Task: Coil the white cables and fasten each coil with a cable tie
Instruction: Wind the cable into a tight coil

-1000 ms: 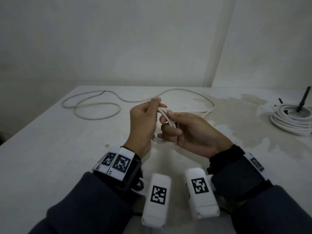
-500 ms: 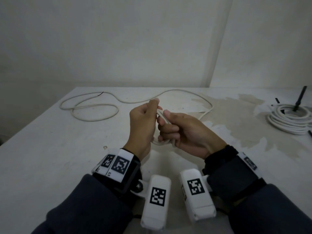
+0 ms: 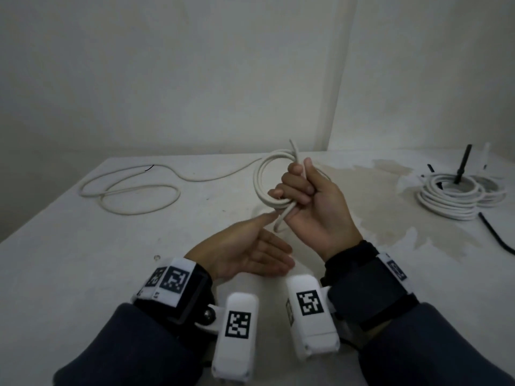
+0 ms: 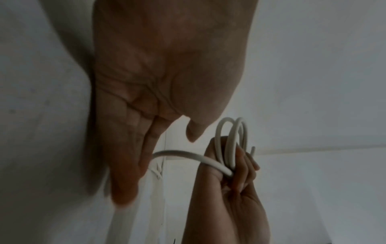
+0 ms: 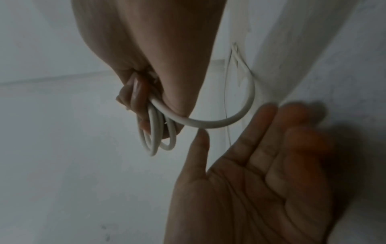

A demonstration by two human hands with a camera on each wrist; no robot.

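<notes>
Since the frame a second earlier, when both hands pinched the cable together at the centre of the picture, the left hand (image 3: 245, 252) has let go and dropped lower, while the right hand (image 3: 309, 201) has risen with the loops.

That left hand now lies palm up with its fingers straight and released, holding nothing; in the right wrist view its index fingertip (image 5: 201, 133) sits right under the curving strand, either touching it or just short of it, I cannot tell which.

Clenched around the thin white round cable (image 3: 262, 176), the right hand grips a small coil of a few loops that stands out to the upper left of the fist. One short cable end pokes up above the thumb. Below the fist another strand hangs and curves toward the left index finger.

Out of the coil the remaining cable runs left across the white tabletop (image 3: 83, 260) and lies in loose loops at the left of the frame.

At the right edge of the head view a finished coil of white cable (image 3: 451, 201) rests on the table, with a black stick-like object (image 3: 464, 162) standing up from its middle and a black cord (image 3: 496, 235) just below it.
</notes>
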